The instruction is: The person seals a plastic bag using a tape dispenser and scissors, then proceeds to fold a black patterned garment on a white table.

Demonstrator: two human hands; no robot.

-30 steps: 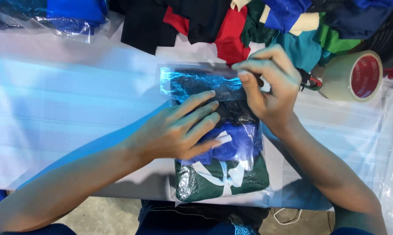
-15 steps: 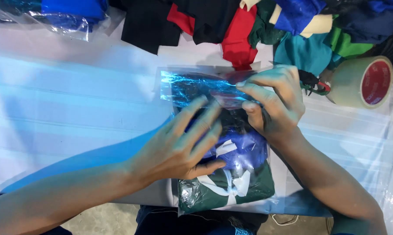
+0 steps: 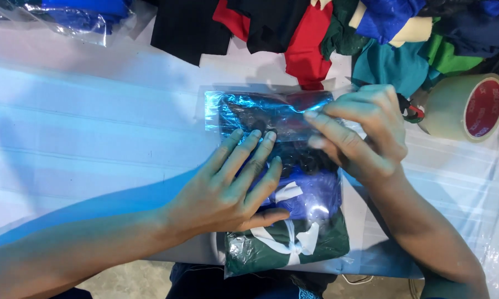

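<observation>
Pressing flat, my left hand [image 3: 227, 188] lies open with fingers spread on the clear plastic packet [image 3: 282, 177], while my right hand [image 3: 360, 135] bears down on the packet's folded-over top flap with thumb and fingertips, gripping nothing. The packet lies at the near edge of the pale table [image 3: 83, 127], glossy and crinkled, catching blue glare; inside sit folded cloths, black, royal blue and dark green with white strips. Beyond it a heap of soft fabric pieces [image 3: 316, 27] in black, red, green, cream and blue lines the far side. A thick roll of pale tape [image 3: 465, 108] with a red core rests just right of my hand. Since half a second ago my right hand has slid down over the flap, and my left fingers have settled still.
</observation>
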